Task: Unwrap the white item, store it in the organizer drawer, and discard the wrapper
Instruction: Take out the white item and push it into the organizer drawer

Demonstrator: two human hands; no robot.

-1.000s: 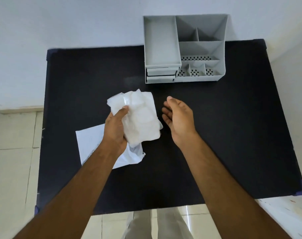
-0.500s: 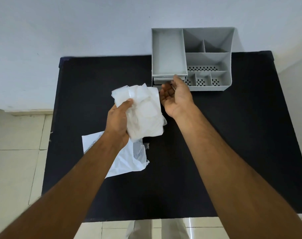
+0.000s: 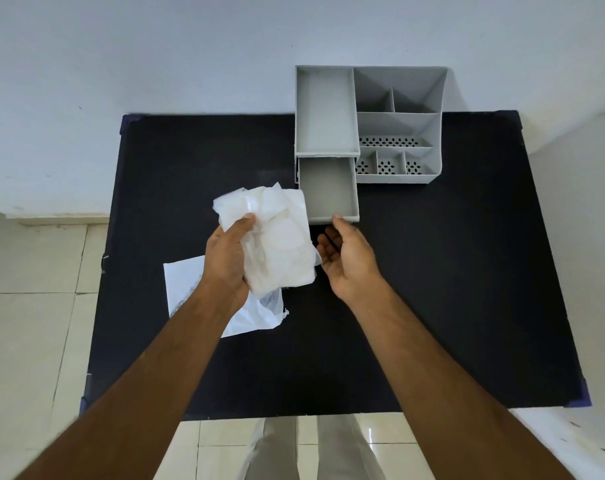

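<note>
My left hand point(image 3: 226, 258) grips a crumpled white item point(image 3: 277, 237) above the black table point(image 3: 432, 289), just left of the drawer. The grey organizer point(image 3: 398, 126) stands at the table's far edge. Its upper drawer point(image 3: 328, 188) is pulled far out toward me and shows a bare grey floor. My right hand point(image 3: 348, 259) sits palm up at the drawer's front edge, fingertips curled under the front; whether they grip it is unclear. A flat white wrapper point(image 3: 187, 285) lies on the table beneath my left forearm, partly hidden by it.
The organizer has a long tray on top at the left and several small compartments at the right, some with perforated floors. A white wall rises right behind the table. Tiled floor shows to the left and below the near table edge.
The drawer was closed before and has slid out toward me with my right hand at its front. My left hand keeps holding the white item in about the same place.
</note>
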